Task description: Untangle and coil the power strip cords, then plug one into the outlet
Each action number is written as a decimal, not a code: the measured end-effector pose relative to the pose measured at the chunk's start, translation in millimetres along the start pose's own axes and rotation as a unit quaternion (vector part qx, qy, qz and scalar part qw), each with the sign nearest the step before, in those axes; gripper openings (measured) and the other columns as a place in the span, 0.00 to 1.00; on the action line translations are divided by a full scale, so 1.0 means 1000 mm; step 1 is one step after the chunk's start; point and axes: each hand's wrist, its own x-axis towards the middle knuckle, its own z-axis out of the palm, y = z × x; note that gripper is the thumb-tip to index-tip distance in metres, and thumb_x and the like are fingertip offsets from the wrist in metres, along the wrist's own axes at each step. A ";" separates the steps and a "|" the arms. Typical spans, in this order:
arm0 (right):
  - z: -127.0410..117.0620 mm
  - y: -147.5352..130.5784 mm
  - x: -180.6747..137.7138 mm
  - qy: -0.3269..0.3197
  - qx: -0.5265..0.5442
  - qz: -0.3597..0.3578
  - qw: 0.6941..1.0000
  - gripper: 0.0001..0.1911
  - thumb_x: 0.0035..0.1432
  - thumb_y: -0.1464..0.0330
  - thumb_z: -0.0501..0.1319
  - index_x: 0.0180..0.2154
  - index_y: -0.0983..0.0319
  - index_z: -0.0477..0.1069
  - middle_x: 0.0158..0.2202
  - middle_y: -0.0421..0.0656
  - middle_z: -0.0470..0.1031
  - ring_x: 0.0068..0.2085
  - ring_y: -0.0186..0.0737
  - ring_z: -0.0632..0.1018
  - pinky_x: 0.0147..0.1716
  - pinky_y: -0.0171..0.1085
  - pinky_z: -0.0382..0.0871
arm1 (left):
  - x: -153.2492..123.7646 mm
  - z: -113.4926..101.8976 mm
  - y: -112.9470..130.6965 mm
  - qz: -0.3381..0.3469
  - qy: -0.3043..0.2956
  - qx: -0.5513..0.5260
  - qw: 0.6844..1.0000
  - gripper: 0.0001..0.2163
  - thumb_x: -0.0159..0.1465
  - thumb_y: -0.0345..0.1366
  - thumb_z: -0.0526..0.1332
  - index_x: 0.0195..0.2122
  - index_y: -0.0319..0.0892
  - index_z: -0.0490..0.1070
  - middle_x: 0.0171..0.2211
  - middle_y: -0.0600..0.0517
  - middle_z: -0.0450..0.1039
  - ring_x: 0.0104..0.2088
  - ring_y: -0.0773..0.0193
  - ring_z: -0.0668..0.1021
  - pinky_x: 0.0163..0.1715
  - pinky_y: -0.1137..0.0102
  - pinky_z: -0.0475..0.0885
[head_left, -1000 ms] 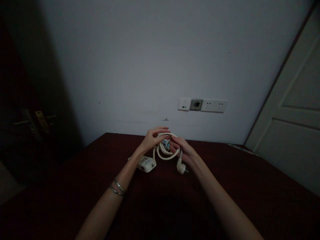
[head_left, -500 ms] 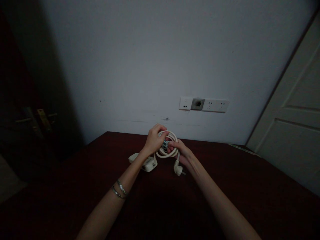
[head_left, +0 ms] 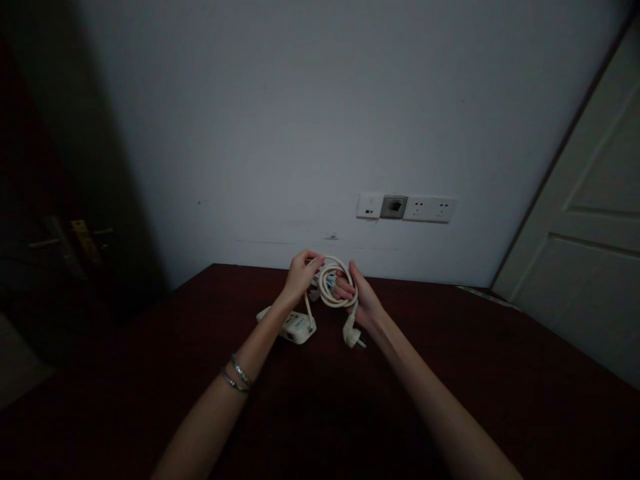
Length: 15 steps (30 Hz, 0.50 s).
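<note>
A white cable [head_left: 324, 293] is wound in loops between my hands, above the dark red table. My left hand [head_left: 301, 273] pinches the cable at the upper left of the coil. On the right, my right hand [head_left: 364, 297] grips the loops, its fingers passing through the coil. From the coil's lower end hangs the cable's plug [head_left: 352, 335], pins pointing right. A white power strip [head_left: 299, 328] lies on the table, partly hidden behind my left forearm, and the cable runs up from its right end. Something pale behind the coil cannot be made out.
The dark red table [head_left: 210, 320] stands against a pale wall [head_left: 280, 147]. White wall sockets [head_left: 429, 209] are above its back edge. A white panelled door [head_left: 595, 253] is at the right; a dark door with a brass handle plate [head_left: 83, 239] is at the left.
My left hand has moved slightly left, away from the coil, drawing a stretch of cable out. The coil looks smaller, my right thumb has lifted outside it, and the plug has swung a little left.
</note>
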 end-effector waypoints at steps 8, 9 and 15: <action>-0.009 -0.017 -0.003 0.089 -0.059 -0.037 0.994 0.21 0.50 0.52 0.60 0.22 0.63 0.63 0.08 0.28 0.48 0.10 0.22 0.47 0.10 0.25 0.51 | -0.013 0.004 0.008 -0.091 -0.217 -0.033 0.971 0.20 0.52 0.42 0.64 0.42 0.36 0.65 0.34 0.47 0.70 0.30 0.66 0.73 0.29 0.71 0.68; -0.008 -0.018 -0.003 0.093 -0.069 -0.034 0.993 0.21 0.49 0.51 0.60 0.22 0.63 0.62 0.08 0.28 0.48 0.10 0.21 0.48 0.09 0.25 0.49 | -0.013 0.004 0.007 -0.084 -0.229 -0.019 0.970 0.20 0.51 0.40 0.64 0.43 0.36 0.65 0.34 0.47 0.70 0.30 0.66 0.73 0.29 0.72 0.69; -0.007 -0.017 -0.001 0.091 -0.116 -0.024 0.989 0.26 0.45 0.48 0.62 0.19 0.62 0.57 0.08 0.28 0.47 0.09 0.22 0.50 0.08 0.25 0.46 | -0.017 0.010 0.002 0.049 -0.080 0.184 0.978 0.29 0.48 0.30 0.63 0.53 0.40 0.59 0.39 0.48 0.68 0.30 0.67 0.72 0.33 0.71 0.69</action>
